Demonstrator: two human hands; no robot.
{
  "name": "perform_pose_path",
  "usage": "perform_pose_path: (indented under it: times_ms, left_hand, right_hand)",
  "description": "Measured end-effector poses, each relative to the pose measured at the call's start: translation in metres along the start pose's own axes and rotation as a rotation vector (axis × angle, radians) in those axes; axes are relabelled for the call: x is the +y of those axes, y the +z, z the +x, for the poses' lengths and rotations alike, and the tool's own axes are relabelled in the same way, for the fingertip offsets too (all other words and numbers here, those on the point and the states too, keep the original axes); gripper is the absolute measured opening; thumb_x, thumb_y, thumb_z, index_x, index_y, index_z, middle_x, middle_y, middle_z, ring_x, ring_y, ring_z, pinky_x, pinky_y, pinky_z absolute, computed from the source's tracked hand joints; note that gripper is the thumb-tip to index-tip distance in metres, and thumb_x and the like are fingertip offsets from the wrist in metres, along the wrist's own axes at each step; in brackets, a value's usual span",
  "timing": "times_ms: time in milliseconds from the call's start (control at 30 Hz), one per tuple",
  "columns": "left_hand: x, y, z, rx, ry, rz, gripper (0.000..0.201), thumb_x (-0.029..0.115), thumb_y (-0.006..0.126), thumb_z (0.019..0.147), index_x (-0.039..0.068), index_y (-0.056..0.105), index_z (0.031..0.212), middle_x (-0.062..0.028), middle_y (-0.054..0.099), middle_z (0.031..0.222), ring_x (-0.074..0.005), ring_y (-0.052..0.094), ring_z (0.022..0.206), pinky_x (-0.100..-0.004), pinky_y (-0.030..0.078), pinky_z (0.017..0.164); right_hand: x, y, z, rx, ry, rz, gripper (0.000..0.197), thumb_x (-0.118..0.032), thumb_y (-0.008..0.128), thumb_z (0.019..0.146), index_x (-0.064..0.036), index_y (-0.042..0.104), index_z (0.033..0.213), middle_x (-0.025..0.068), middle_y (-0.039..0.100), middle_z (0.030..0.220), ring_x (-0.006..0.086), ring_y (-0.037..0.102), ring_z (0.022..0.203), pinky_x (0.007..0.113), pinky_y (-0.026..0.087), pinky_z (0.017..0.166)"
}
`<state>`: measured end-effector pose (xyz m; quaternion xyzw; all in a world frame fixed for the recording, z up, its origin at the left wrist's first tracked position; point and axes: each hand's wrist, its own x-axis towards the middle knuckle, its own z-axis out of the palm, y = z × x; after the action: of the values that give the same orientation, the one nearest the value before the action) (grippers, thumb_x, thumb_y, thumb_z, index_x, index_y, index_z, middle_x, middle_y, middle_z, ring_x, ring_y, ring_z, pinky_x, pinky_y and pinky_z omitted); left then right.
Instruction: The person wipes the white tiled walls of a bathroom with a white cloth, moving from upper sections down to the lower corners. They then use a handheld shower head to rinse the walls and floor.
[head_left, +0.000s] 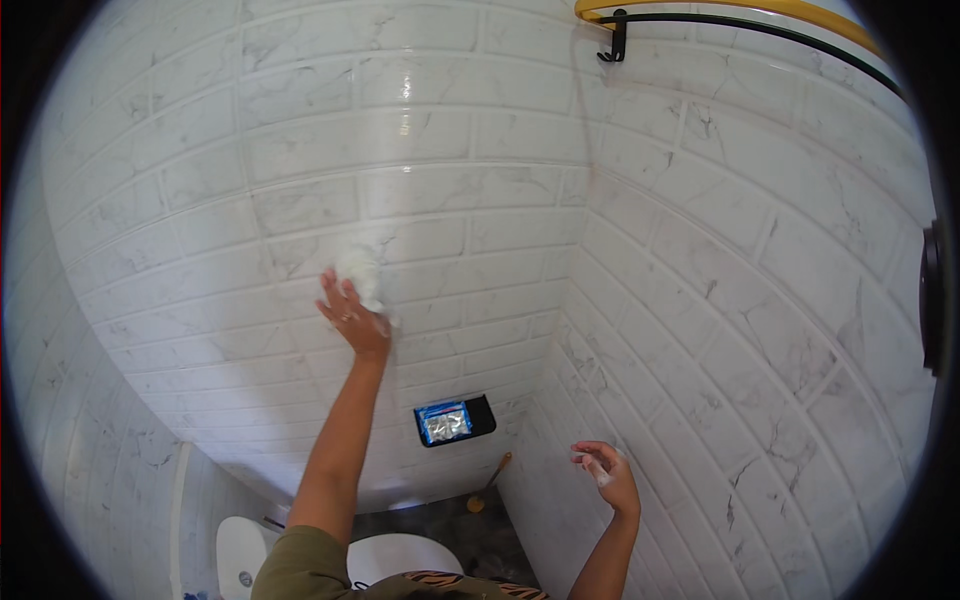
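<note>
My left hand reaches up to the marbled tile wall, its fingers spread against a white crumpled wipe. The wipe lies on the tiles, and a loose end hangs beside my palm. Lower down at the right, my right hand is held up in front of the side wall. Its fingers are half curled, with a white wad showing by the thumb; what the wad is, I cannot make out.
On a small black wall shelf lies a blue and silver packet. Below are a white toilet, its cistern and a wooden-handled brush on the dark floor. A yellow hoop and black rail run overhead at right.
</note>
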<state>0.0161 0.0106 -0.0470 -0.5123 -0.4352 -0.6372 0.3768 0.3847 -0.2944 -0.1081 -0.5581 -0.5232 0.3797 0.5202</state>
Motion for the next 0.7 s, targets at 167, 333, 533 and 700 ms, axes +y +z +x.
perform_pose_path:
  times_ms: [167,333,533,700]
  left_hand:
    - [0.098,0.054,-0.042,-0.052,0.123,-0.02,0.056,0.014,0.041,0.094,0.008,0.025,0.147,-0.0259,0.034,0.148,-0.041,0.036,0.136,-0.0536,0.004,0.115]
    - [0.189,0.11,-0.087,-0.087,0.11,-0.01,0.013,0.02,0.054,0.092,0.015,0.058,0.104,-0.0131,0.045,0.144,-0.0308,0.041,0.134,-0.0498,0.008,0.116]
    - [0.24,0.135,-0.111,-0.126,0.103,-0.034,0.01,0.024,0.061,0.09,0.022,0.067,0.098,-0.0011,0.049,0.142,-0.0209,0.044,0.132,-0.0459,0.01,0.116]
    - [0.213,0.109,-0.1,-0.267,0.265,-0.071,0.027,0.016,0.055,0.092,0.023,0.063,0.116,-0.0026,0.045,0.146,-0.0214,0.039,0.136,-0.0464,0.004,0.117]
  right_hand:
    - [-0.02,-0.028,0.032,0.011,-0.001,-0.018,0.023,-0.002,0.056,0.092,0.0006,0.06,0.114,0.0113,0.065,0.111,0.0198,0.064,0.101,0.031,0.049,0.087]
    - [-0.016,-0.034,0.039,-0.132,-0.063,-0.166,0.027,-0.007,0.063,0.089,-0.0018,0.06,0.115,0.0121,0.064,0.111,0.0226,0.063,0.102,0.034,0.05,0.086]
    - [-0.021,-0.032,0.041,-0.186,-0.162,-0.536,0.033,-0.009,0.067,0.084,-0.0011,0.059,0.116,0.0172,0.064,0.11,0.029,0.064,0.096,0.036,0.049,0.084]
    - [-0.005,-0.038,0.041,-0.192,-0.153,-0.517,0.034,-0.01,0.068,0.084,-0.0017,0.06,0.115,0.0175,0.064,0.109,0.0287,0.065,0.095,0.036,0.049,0.083]
